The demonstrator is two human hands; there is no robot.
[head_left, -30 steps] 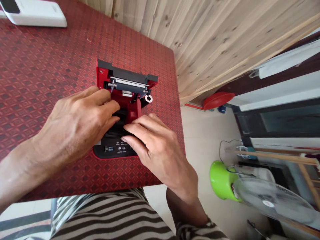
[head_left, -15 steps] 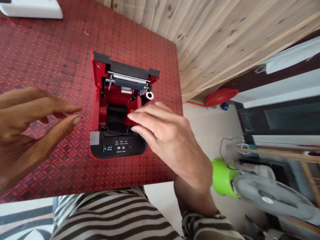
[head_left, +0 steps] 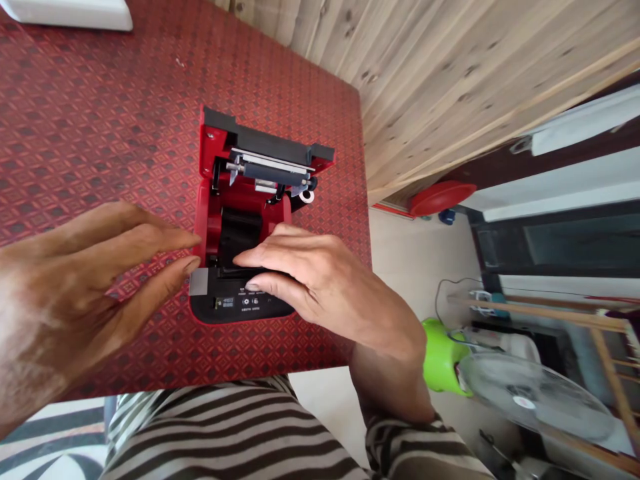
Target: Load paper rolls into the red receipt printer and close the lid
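Under the right fingers (head_left: 257, 255) — open printer (head_left: 240, 199)

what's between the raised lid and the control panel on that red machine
The head view shows an open red compartment there, with black material inside and the right hand partly over it.

Both hands (head_left: 90, 273) (head_left: 320, 277) palm-down, loosely bent, slightly apart.

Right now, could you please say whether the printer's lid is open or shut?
Open: the lid stands raised, showing the roller and red interior.
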